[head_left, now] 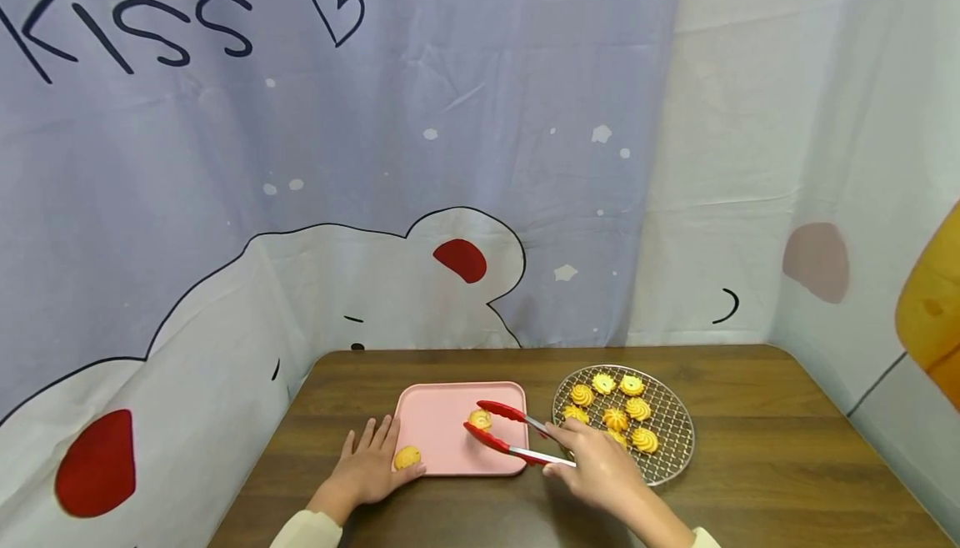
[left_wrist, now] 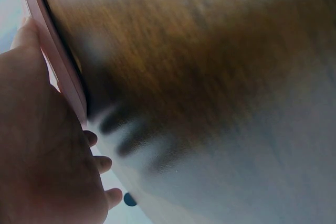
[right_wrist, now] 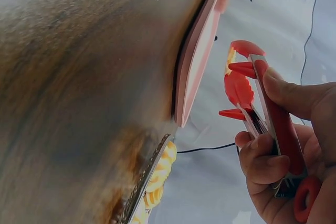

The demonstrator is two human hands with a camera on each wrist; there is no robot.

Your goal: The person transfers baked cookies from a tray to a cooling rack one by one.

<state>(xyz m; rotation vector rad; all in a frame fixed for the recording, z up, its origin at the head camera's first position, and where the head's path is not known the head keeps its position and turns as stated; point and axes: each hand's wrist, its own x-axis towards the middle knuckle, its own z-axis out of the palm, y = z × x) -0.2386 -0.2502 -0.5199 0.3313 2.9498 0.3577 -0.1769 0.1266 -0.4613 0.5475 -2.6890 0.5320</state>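
My right hand (head_left: 600,465) grips a pair of red-tipped metal tongs (right_wrist: 278,114). Between the tong tips is a yellow cookie (head_left: 480,420), over the right part of a pink rectangular tray (head_left: 442,402). In the right wrist view that cookie shows only as a sliver, with the tips raised off the table. A second cookie (head_left: 407,458) lies in the tray's front left corner. My left hand (head_left: 367,465) rests at the tray's left edge, fingers extended and thumb along the front corner. The left wrist view shows this hand (left_wrist: 47,145) against the tray's side.
Right of the tray, a round wire rack (head_left: 678,431) bears several swirled yellow cookies; my right hand and forearm cover its front left part. Both stand on a brown wooden table (head_left: 757,448). A printed curtain (head_left: 450,114) hangs behind and at the sides.
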